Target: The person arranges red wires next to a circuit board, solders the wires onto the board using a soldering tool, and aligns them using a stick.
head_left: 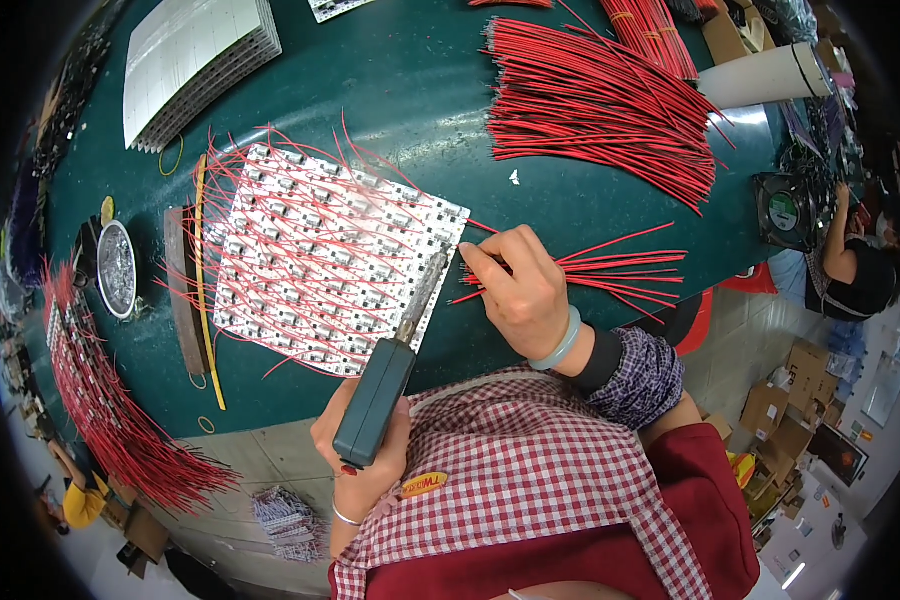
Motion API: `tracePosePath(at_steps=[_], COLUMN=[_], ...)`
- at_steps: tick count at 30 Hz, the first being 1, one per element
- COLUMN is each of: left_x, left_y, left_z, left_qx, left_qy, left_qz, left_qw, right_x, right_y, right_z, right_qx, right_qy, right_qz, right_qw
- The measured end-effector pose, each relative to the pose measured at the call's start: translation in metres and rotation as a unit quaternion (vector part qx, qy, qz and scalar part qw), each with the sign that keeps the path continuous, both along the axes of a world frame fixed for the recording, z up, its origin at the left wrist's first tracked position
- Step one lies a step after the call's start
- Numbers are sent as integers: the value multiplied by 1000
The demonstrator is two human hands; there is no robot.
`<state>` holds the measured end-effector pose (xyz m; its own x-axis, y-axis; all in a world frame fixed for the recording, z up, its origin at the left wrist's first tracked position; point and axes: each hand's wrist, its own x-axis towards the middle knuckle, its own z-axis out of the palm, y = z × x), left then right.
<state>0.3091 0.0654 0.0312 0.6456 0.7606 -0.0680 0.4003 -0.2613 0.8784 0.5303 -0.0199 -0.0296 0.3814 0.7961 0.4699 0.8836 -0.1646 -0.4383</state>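
Note:
A white circuit board panel [432, 222] lies on the green table, with thin red wires fanning from most of its rows. My left hand [395, 440] is wrapped around the dark green handle of a soldering iron [372, 405]. The iron's metal barrel slants up across the panel's right side, its tip near the upper right edge. Beside that edge, my right hand [525, 295] is closed in a pinch on a red wire [482, 226]; the fingers partly hide it. Several loose red wires [630, 268] spread out from beneath and beside this hand.
A large pile of red wires [600, 110] lies at the back right, near a white cylinder [765, 76]. Stacked white panels [200, 60] stand back left. A wooden bar [184, 290], a metal bowl [117, 268] and wired boards [100, 390] are on the left. A fan [785, 210] stands far right.

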Motion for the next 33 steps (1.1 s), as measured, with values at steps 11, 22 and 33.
tracePosePath(at_steps=[11,22,33], left_x=[9,8,2], left_y=[-1,1,-2], left_z=[0,-3,-5], left_qx=[12,55,75], left_qy=[-2,-9,-7], left_qz=[2,-19,-16], left_qw=[1000,998,997], right_x=[-1,-3,-3], right_y=[0,2,1], right_z=[-1,0,1], right_qx=[5,7,0], right_qy=[11,5,10], right_qz=[-8,-8,-9], right_qw=[1000,1000,1000])
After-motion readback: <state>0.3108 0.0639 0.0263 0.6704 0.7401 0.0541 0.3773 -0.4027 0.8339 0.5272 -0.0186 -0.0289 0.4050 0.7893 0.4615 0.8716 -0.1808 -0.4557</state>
